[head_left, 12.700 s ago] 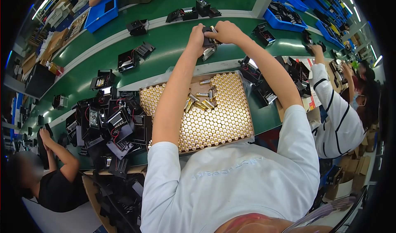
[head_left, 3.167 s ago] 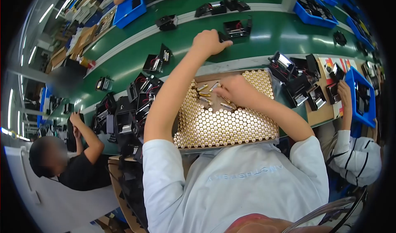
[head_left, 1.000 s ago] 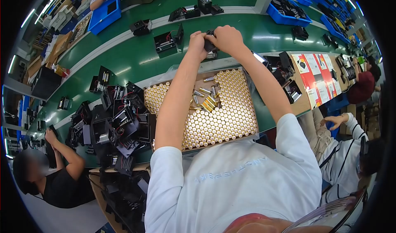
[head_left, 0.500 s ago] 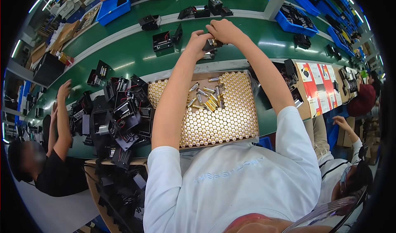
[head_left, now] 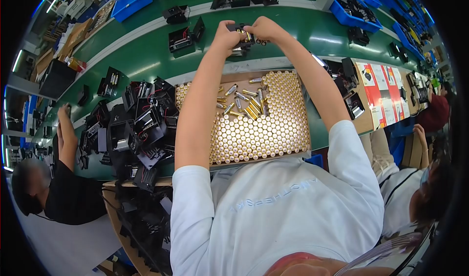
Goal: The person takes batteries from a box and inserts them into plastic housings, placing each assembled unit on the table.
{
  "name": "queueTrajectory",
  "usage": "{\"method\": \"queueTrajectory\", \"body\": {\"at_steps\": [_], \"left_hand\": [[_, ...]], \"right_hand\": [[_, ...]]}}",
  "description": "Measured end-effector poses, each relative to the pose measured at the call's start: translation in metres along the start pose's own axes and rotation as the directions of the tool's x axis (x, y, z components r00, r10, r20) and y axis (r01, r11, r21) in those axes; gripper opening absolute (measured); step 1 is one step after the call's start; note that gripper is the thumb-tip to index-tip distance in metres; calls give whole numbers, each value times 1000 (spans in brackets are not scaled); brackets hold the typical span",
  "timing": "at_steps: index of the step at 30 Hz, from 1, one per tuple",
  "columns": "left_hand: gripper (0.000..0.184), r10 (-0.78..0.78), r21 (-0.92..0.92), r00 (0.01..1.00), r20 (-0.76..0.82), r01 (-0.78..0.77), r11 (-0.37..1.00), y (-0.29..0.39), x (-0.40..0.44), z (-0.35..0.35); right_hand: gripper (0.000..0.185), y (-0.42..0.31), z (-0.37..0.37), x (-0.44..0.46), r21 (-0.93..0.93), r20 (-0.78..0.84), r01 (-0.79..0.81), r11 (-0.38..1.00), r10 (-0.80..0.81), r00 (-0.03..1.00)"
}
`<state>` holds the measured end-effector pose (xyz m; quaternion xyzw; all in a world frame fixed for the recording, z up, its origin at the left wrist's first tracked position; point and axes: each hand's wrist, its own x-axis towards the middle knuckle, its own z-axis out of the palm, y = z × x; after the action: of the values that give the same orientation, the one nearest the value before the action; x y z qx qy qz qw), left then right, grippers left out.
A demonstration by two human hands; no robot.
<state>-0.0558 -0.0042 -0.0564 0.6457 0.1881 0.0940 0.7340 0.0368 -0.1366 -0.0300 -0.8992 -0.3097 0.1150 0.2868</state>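
My left hand (head_left: 227, 36) grips a small black battery case (head_left: 250, 30) above the green table, past the far edge of the carton. Gold and silver batteries show inside the case. My right hand (head_left: 266, 30) reaches in from the other side, its fingertips at the batteries in the case. A few battery ends (head_left: 261, 43) stick out under that hand. Below my forearms lies a shallow carton (head_left: 254, 161) of batteries, most upright in tight rows, with several loose ones (head_left: 246, 102) lying on their sides in a gap.
Black cases with red wires are heaped (head_left: 141, 124) left of the carton. An open black case (head_left: 181, 40) stands on the green table (head_left: 146, 56). A blue bin (head_left: 354, 12) is at upper right, near printed sheets (head_left: 386, 92). A person in black (head_left: 73, 193) works at left; others sit at right.
The case between my hands now shows its batteries more plainly, and my right fingers have shifted on it. The left co-worker's raised hand has come down. The whole view has shifted slightly.
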Motion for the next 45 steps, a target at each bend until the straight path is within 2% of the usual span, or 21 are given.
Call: {"method": "queueTrajectory", "body": {"at_steps": [3, 4, 6, 7, 9, 11, 13, 15, 16, 19, 20, 22, 24, 26, 27, 28, 31, 35, 38, 41, 45], "left_hand": [[57, 50, 514, 994, 96, -92, 853, -6, 35, -25], [52, 147, 762, 981, 128, -192, 619, 7, 30, -33], [51, 136, 926, 989, 56, -102, 364, 27, 36, -47], [52, 141, 975, 990, 21, -51, 217, 40, 39, -55], [49, 208, 962, 957, -201, 153, 227, 73, 26, -74], [50, 294, 958, 918, -265, 216, 189, 70, 45, -113], [54, 227, 949, 937, -266, 213, 232, 68, 61, -144], [43, 66, 964, 973, -223, 210, 164, 62, 74, -161], [39, 67, 969, 982, -179, 165, 184, 55, 77, -167], [37, 180, 982, 979, -96, 64, 179, 36, 93, -177], [38, 232, 985, 970, -77, 38, 169, 30, 101, -178], [39, 240, 964, 960, -145, 82, 254, 28, 116, -172], [43, 246, 931, 958, -144, 47, 361, 26, 118, -162], [38, 155, 857, 977, -145, 46, 513, 6, 148, -162], [35, 112, 812, 984, -137, 47, 582, 1, 161, -160], [35, -68, 608, 990, -125, 131, 783, 33, 126, -128], [45, 3, 278, 995, -95, 23, 960, 43, 106, -82], [53, -47, 31, 994, 99, 44, 999, 43, 93, -35], [55, -10, 19, 968, 251, 5, 1000, 33, 92, -13], [44, -113, -122, 966, 233, 144, 982, 33, 82, 7], [32, -96, -248, 983, 157, 133, 959, 13, 90, 22]], "right_hand": [[34, -35, 0, -46, -378, -151, 121, 918, -190, 970], [30, -52, 2, -68, -456, -164, 160, 876, -260, 952], [24, -61, 20, -91, -365, 226, 480, 797, -425, 877], [22, -73, 28, -106, -437, 421, 627, 644, -470, 776], [15, -91, 41, -128, -349, 591, 670, 655, -401, 700], [15, -79, 61, -125, -356, 619, 748, 560, -459, 637], [14, -75, 67, -122, -327, 586, 753, 571, -503, 636], [14, -73, 74, -120, -366, 602, 757, 541, -482, 636], [15, -74, 73, -118, -385, 611, 757, 528, -469, 637], [17, -76, 49, -109, -107, 567, 692, 714, -528, 632], [20, -67, 48, -99, 91, 466, 656, 749, -614, 637], [23, -63, 32, -78, 261, 229, 604, 753, -656, 719], [27, -72, 3, -60, 331, 179, 267, 905, -338, 924], [28, -52, 2, -20, 403, -66, 182, 897, -170, 983], [31, -42, 0, 1, 385, -128, 144, 912, -102, 987], [32, -35, -3, 16, 399, -163, 107, 911, -44, 986], [31, -22, -13, 45, 359, -232, 83, 930, 3, 973], [30, -12, -16, 59, 196, -329, 146, 970, -75, 942], [33, -5, -19, 59, 183, -273, 95, 978, -42, 961], [34, 4, -24, 54, 61, -247, 134, 989, -115, 962], [35, 5, -34, 46, -61, -221, 156, 986, -166, 961]]}}
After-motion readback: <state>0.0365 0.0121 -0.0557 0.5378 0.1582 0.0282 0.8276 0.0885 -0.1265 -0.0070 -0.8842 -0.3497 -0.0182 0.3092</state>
